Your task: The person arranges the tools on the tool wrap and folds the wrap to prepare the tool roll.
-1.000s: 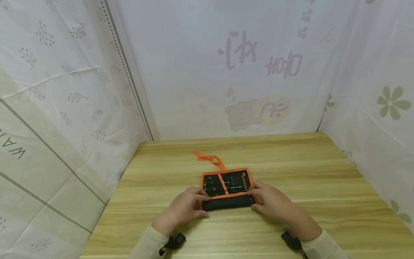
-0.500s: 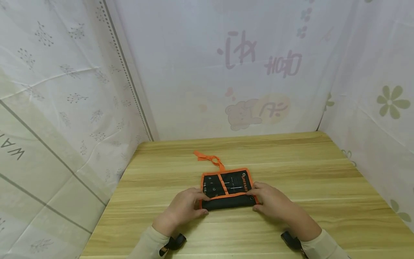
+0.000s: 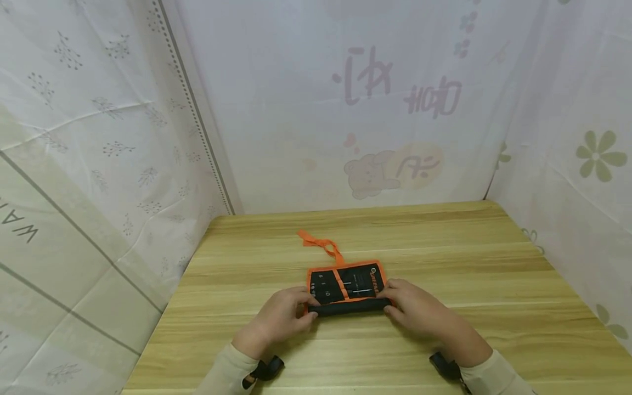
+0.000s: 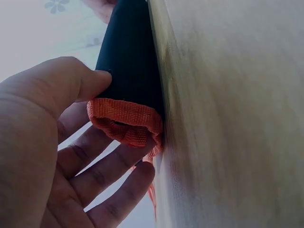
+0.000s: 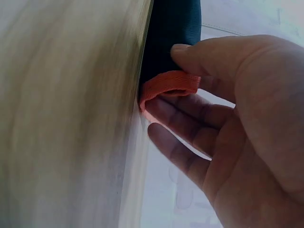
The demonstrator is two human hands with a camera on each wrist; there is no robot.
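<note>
A black fabric tool roll (image 3: pixel 365 277) with orange binding lies on the table, its near edge folded over into a thick black roll (image 3: pixel 348 308). At the left end of this roll, my left hand (image 3: pixel 280 318) pinches it between thumb and fingers. My right hand (image 3: pixel 417 308) grips the right end the same way. Both wrist views show a thumb on the black cloth (image 4: pixel 128 57) and fingers by the orange-bound end (image 5: pixel 171 83). White numbers and lettering show on the flat part. Whether tools are inside is hidden.
An orange tie strap (image 3: pixel 321 241) trails from the far edge of the tool roll toward the back left. The wooden table (image 3: pixel 444 241) meets a printed cloth backdrop (image 3: pixel 296 109) behind and at both sides. Black wrist cameras (image 3: pixel 269 368) sit on both wrists.
The near fold has turned over and away from me, looking narrower and covering more of the flat printed part. The far edge and strap have shifted slightly toward me. Both hands keep their places.
</note>
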